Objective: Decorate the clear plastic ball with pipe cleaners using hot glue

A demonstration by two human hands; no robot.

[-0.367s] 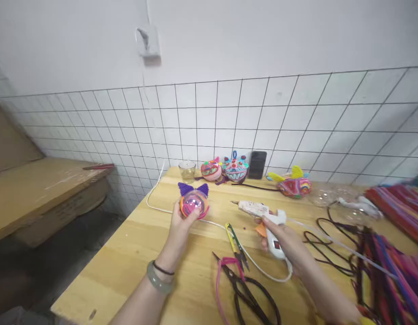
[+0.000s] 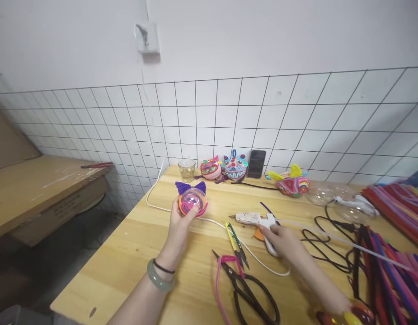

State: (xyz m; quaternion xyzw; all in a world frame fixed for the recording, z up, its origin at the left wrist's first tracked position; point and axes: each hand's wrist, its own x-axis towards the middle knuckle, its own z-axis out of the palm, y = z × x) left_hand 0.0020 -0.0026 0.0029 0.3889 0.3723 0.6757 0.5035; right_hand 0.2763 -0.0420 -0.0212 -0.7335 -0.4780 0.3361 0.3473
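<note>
My left hand (image 2: pixel 181 221) grips a clear ball ornament (image 2: pixel 192 199) with coloured pipe cleaners coiled on it and two purple ears (image 2: pixel 191 187) on top. Its thumb lies across the front. My right hand (image 2: pixel 281 239) is closed on the handle of a white glue gun (image 2: pixel 251 218) with an orange trigger, low at the tabletop; its nozzle points left. A clear glue stick trails from its back. Between the hands lie yellow-and-green thread snips (image 2: pixel 236 246). Nearer me are black-handled scissors (image 2: pixel 247 293) with a pink pipe cleaner (image 2: pixel 218 284) across them.
Along the tiled wall stand a glass (image 2: pixel 186 170), two decorated balls (image 2: pixel 234 169), a phone (image 2: pixel 256 164) and a fish-like ornament (image 2: pixel 293 185). Clear balls (image 2: pixel 320 194), black cable (image 2: pixel 331 266) and pipe cleaner bundles (image 2: pixel 395 280) fill the right side. The gun's white cord (image 2: pixel 263 266) crosses the table.
The glue gun has come down lower and slightly left with my right hand. A dark purple pipe cleaner now shows behind it. My left hand and the ball have barely moved.
</note>
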